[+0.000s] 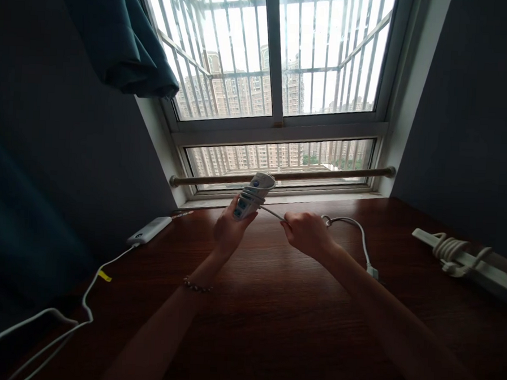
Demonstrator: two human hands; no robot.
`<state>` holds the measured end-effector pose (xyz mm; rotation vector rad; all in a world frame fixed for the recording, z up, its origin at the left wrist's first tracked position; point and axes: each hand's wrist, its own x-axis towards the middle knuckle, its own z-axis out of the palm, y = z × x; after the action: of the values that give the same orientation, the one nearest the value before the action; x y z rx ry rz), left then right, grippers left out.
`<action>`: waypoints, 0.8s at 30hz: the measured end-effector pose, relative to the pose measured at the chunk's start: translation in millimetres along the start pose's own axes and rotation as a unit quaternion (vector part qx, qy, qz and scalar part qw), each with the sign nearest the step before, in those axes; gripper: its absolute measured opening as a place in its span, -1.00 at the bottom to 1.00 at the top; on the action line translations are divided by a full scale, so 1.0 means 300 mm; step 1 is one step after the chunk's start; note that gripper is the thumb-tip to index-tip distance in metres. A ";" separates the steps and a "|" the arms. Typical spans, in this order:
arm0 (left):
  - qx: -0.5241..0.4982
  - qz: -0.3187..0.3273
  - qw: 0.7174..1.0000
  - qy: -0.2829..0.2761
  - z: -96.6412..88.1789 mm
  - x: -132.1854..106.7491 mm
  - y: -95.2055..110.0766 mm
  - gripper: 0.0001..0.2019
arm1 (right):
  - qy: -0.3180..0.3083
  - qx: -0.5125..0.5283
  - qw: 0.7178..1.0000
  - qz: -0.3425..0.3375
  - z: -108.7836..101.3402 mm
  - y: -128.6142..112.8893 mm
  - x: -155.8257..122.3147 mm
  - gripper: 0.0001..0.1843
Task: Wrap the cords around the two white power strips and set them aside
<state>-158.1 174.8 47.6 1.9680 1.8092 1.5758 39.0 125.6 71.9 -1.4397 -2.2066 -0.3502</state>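
While the left hand (230, 229) holds a white strip (255, 193) up over the desk (272, 327), the right hand (306, 232) grips its cord (359, 228). The left hand is closed around the low end of the strip, and the strip tilts up toward the window (277, 55). The right hand is shut in a fist on the cord, just beside the strip, and the bit of cord between the two hands is pulled straight.

A few loops of cord lie around the middle of the strip. That part looks done. The rest of the cord is loose. It bends away from the right hand, runs across the desk and ends in a plug (372, 271) that lies flat on the wood.

A bracelet (197, 287) sits on the left wrist.

On the far right of the desk lies a second strip (474, 263) with its cord in a neat bunch around it. On the left lies a white box (149, 230) with a wire (86, 300) that has a yellow tag (104, 276). A rod (283, 176) runs along the bottom of the window, and a dark curtain (121, 41) hangs at the top left.
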 end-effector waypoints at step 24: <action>0.214 0.511 0.783 -0.283 0.003 -0.132 0.147 -0.42 | -0.137 0.206 0.954 -0.169 -0.108 0.172 0.020 -0.81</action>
<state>-118.1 131.2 49.7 3.4493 0.8616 0.3781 92.1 136.7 100.2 -0.9309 -2.5570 0.2120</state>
